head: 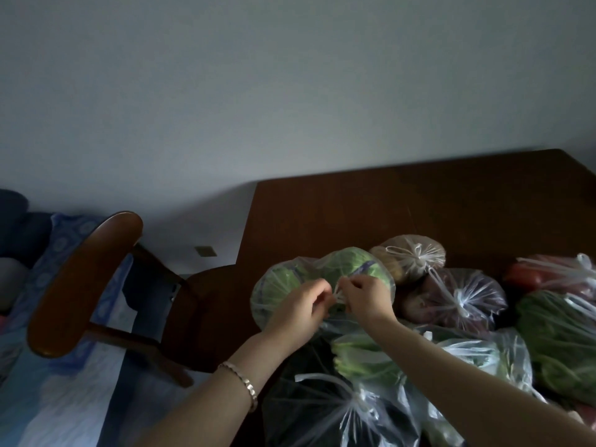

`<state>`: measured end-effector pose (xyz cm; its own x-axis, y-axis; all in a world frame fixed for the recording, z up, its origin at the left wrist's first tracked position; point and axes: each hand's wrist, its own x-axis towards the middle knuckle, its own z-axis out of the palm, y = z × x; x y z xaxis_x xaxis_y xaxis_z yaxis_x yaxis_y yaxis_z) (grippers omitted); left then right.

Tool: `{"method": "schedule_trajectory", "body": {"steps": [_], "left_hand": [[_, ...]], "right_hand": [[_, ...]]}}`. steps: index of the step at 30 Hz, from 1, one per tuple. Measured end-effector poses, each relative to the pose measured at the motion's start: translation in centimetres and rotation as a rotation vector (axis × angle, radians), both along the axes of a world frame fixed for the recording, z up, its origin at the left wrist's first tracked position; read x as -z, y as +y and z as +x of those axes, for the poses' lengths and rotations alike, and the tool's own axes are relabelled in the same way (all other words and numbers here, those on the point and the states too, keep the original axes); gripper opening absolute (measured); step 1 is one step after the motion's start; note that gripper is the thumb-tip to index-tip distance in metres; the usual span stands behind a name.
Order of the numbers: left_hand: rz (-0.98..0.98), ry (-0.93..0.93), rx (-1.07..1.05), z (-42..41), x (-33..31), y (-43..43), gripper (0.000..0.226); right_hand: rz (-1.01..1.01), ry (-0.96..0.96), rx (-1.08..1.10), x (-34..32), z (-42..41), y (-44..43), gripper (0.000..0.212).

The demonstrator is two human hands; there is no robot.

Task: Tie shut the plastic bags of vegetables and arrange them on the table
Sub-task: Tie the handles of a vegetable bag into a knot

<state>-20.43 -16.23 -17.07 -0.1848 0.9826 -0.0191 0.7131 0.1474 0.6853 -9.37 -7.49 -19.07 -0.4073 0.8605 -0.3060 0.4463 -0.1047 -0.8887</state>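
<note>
A clear plastic bag of green cabbage [280,282] lies at the left edge of the dark wooden table [387,201]. My left hand [300,306] and my right hand [366,295] meet over its top, each pinching one white bag handle [338,295]. The two handles cross between my fingertips. Several tied bags lie around it: one with brownish produce [416,256], one with purple produce [458,298], a leafy green one [561,343] and a dark one [322,411] near me.
A wooden chair [90,279] stands left of the table, with its seat tucked close to the table's edge. Beyond it lies blue patterned bedding [64,382]. A red-filled bag [548,272] sits at the far right. The far half of the table is bare wood against a plain wall.
</note>
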Motion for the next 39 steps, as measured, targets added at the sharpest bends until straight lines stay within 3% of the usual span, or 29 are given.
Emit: {"method": "schedule_trajectory", "body": {"steps": [3,6,9,12,16,19,23,27,31,37,39], "left_hand": [[-0.007,-0.001,0.018,-0.3,0.2,-0.5,0.011],[-0.063,-0.091,-0.07,-0.6,0.3,-0.4,0.017],[-0.075,-0.25,-0.244,-0.6,0.3,0.1,0.023],[-0.03,-0.384,-0.356,-0.8,0.4,0.6,0.019],[-0.092,-0.428,-0.34,-0.8,0.1,0.9,0.013],[-0.142,-0.476,-0.3,-1.3,-0.5,0.8,0.019],[-0.234,-0.469,-0.239,-2.9,-1.3,0.4,0.017],[-0.299,-0.342,-0.178,-4.2,-1.1,0.5,0.01],[-0.241,0.011,-0.12,-4.6,-1.1,1.8,0.007],[-0.094,0.175,-0.388,-5.2,-0.8,5.4,0.007],[-0.1,0.33,-0.392,-6.1,-0.6,6.7,0.007]], "right_hand": [[0.105,-0.125,-0.163,-0.6,-0.6,0.1,0.005],[0.194,-0.119,-0.213,-1.0,-0.5,0.1,0.022],[0.288,-0.079,-0.332,-1.3,0.1,-0.1,0.018],[0.239,-0.045,-0.423,-1.4,1.2,-0.1,0.023],[0.242,0.103,-0.399,-1.3,2.2,-0.1,0.022],[0.246,0.207,-0.389,-1.2,2.4,-0.5,0.036],[0.361,0.223,-0.48,-0.7,2.2,-0.5,0.017],[0.449,0.149,-0.525,-0.6,2.0,-0.3,0.012],[0.538,0.115,-0.509,-0.4,1.8,-0.2,0.022],[0.749,0.023,-0.456,0.8,0.3,0.7,0.027],[0.775,-0.036,-0.439,1.0,-0.6,1.2,0.03]]}}
